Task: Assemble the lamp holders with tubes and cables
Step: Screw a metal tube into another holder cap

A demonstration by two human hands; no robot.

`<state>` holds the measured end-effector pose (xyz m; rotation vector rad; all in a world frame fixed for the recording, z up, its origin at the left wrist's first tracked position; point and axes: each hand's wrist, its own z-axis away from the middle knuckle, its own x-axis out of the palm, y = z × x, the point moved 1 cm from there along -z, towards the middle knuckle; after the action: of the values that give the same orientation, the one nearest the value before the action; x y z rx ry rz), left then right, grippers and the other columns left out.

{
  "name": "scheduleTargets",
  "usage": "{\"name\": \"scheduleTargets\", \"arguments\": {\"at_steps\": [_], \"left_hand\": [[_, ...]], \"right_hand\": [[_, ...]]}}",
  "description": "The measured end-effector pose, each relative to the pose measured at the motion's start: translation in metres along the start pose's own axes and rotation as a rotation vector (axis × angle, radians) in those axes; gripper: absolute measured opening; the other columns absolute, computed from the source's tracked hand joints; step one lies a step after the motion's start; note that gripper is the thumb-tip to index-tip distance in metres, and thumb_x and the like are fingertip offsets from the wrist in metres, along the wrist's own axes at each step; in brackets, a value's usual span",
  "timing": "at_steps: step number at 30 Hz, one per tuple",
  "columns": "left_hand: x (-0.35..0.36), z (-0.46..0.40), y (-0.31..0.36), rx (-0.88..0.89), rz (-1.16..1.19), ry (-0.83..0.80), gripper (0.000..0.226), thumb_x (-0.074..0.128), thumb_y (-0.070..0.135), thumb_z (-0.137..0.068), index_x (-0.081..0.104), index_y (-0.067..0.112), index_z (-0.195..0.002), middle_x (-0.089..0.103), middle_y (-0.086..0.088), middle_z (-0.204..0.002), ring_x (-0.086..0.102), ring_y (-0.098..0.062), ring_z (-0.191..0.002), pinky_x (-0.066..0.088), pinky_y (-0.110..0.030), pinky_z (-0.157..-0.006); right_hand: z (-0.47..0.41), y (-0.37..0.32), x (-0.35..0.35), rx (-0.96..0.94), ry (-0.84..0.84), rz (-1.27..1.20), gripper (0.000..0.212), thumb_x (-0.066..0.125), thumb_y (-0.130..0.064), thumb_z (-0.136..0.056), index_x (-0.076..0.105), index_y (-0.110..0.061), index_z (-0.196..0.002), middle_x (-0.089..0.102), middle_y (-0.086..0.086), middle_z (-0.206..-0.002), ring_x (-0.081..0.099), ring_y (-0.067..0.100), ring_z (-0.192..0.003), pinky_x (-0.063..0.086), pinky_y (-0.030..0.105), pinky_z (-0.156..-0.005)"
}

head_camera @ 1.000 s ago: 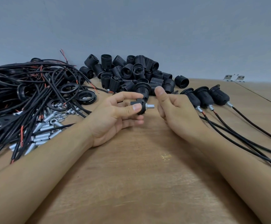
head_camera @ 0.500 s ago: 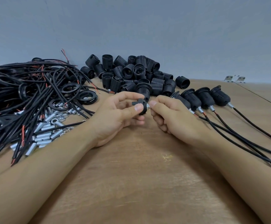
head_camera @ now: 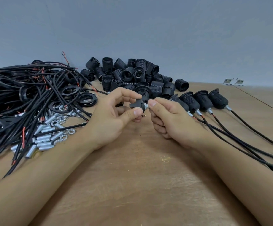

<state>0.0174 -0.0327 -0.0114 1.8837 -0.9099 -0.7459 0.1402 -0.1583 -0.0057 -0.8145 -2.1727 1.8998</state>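
Black holder base (head_camera: 138, 105) pinched in left hand (head_camera: 111, 118); right hand (head_camera: 168, 118) pinches its metal tube (head_camera: 146, 106). Four assembled holders (head_camera: 204, 100) lie right.

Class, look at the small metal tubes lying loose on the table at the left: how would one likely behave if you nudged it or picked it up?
The tubes are round and lie on their sides, so one would probably roll. They look rigid, smooth, perhaps slippery.
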Motion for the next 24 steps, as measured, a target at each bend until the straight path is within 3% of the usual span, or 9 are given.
{"name": "scheduleTargets", "arguments": {"at_steps": [2, 5, 8, 11, 13, 15, 18, 21, 24], "left_hand": [[-0.001, 0.000, 0.001, 0.060, -0.058, -0.001, 0.029, 0.072, 0.007, -0.081, 0.061, 0.018, -0.106, 0.063, -0.008, -0.109, 0.071, -0.024, -0.083, 0.060, -0.033, -0.079], [-0.002, 0.001, 0.003, 0.132, -0.208, -0.034, 0.037, 0.078, 0.003, -0.081, 0.063, 0.023, -0.107, 0.068, 0.016, -0.102, 0.068, -0.008, -0.087, 0.056, -0.024, -0.081], [-0.017, -0.003, 0.007, 0.165, -0.498, -0.027, 0.044, 0.080, 0.031, -0.078, 0.063, 0.027, -0.118, 0.066, 0.015, -0.100, 0.062, -0.004, -0.086, 0.049, -0.012, -0.074], [-0.050, -0.006, 0.009, 0.129, -0.899, -0.043, 0.029, 0.073, 0.053, -0.075, 0.071, 0.034, -0.096, 0.064, 0.023, -0.081, 0.054, -0.001, -0.079, 0.041, -0.018, -0.069], [-0.064, -0.006, 0.008, 0.090, -1.004, -0.141, 0.013, 0.076, 0.049, -0.077, 0.074, 0.037, -0.082, 0.061, 0.025, -0.073, 0.053, 0.008, -0.080, 0.035, -0.011, -0.066], [-0.068, -0.006, 0.005, 0.029, -1.064, -0.218, 0.007, 0.079, 0.045, -0.078, 0.075, 0.040, -0.082, 0.058, 0.024, -0.075, 0.051, 0.013, -0.081, 0.031, -0.009, -0.063], [-0.068, -0.009, 0.000, -0.046, -1.134, -0.204, 0.005, 0.075, 0.033, -0.085, 0.074, 0.038, -0.084, 0.052, 0.022, -0.081, 0.049, -0.002, -0.080, 0.035, -0.025, -0.069], [-0.065, -0.012, 0.000, -0.058, -1.154, -0.188, 0.018, 0.069, 0.025, -0.090, 0.060, 0.036, -0.079, 0.050, 0.019, -0.087, 0.049, -0.012, -0.093, 0.042, -0.033, -0.082], [-0.063, -0.012, 0.005, 0.089, -1.113, 0.022, 0.011, 0.062, 0.019, -0.093, 0.057, 0.028, -0.089, 0.051, 0.008, -0.089, 0.047, -0.018, -0.093, 0.040, -0.037, -0.082]], "right_hand": [[0.000, 0.001, 0.000, 0.059, -0.030, -0.071, 0.036, 0.042, -0.029, -0.106, 0.038, -0.016, -0.072, 0.022, 0.005, -0.060, 0.014, 0.019, -0.052, 0.014, 0.020, -0.040], [-0.002, 0.003, 0.000, 0.104, 0.029, -0.076, 0.037, 0.045, -0.029, -0.102, 0.045, -0.019, -0.067, 0.032, 0.003, -0.054, 0.026, 0.014, -0.044, 0.018, 0.017, -0.041], [-0.004, 0.000, -0.007, 0.061, 0.210, -0.036, 0.036, 0.049, -0.032, -0.101, 0.055, -0.019, -0.068, 0.047, 0.001, -0.054, 0.037, 0.012, -0.040, 0.024, 0.016, -0.038], [-0.006, -0.003, -0.023, 0.002, 0.479, -0.147, 0.035, 0.048, -0.030, -0.102, 0.054, -0.016, -0.069, 0.044, 0.002, -0.054, 0.033, 0.011, -0.039, 0.022, 0.016, -0.038], [-0.006, 0.000, -0.027, 0.011, 0.569, -0.145, 0.035, 0.048, -0.030, -0.102, 0.052, -0.015, -0.070, 0.042, 0.001, -0.053, 0.031, 0.010, -0.040, 0.022, 0.018, -0.039], [-0.007, 0.005, -0.024, 0.042, 0.585, -0.110, 0.035, 0.049, -0.032, -0.101, 0.054, -0.014, -0.071, 0.042, -0.002, -0.050, 0.032, 0.008, -0.039, 0.023, 0.019, -0.038], [-0.009, 0.007, -0.022, 0.045, 0.575, -0.099, 0.035, 0.049, -0.031, -0.101, 0.055, -0.014, -0.072, 0.044, -0.005, -0.048, 0.033, 0.007, -0.038, 0.026, 0.018, -0.037], [-0.009, 0.008, -0.025, 0.065, 0.566, -0.137, 0.033, 0.050, -0.030, -0.101, 0.056, -0.013, -0.073, 0.046, -0.003, -0.050, 0.033, 0.008, -0.039, 0.024, 0.017, -0.037], [-0.009, 0.008, -0.025, 0.051, 0.536, -0.197, 0.028, 0.053, -0.027, -0.096, 0.057, -0.013, -0.073, 0.047, -0.001, -0.051, 0.034, 0.009, -0.039, 0.023, 0.017, -0.037]]}}
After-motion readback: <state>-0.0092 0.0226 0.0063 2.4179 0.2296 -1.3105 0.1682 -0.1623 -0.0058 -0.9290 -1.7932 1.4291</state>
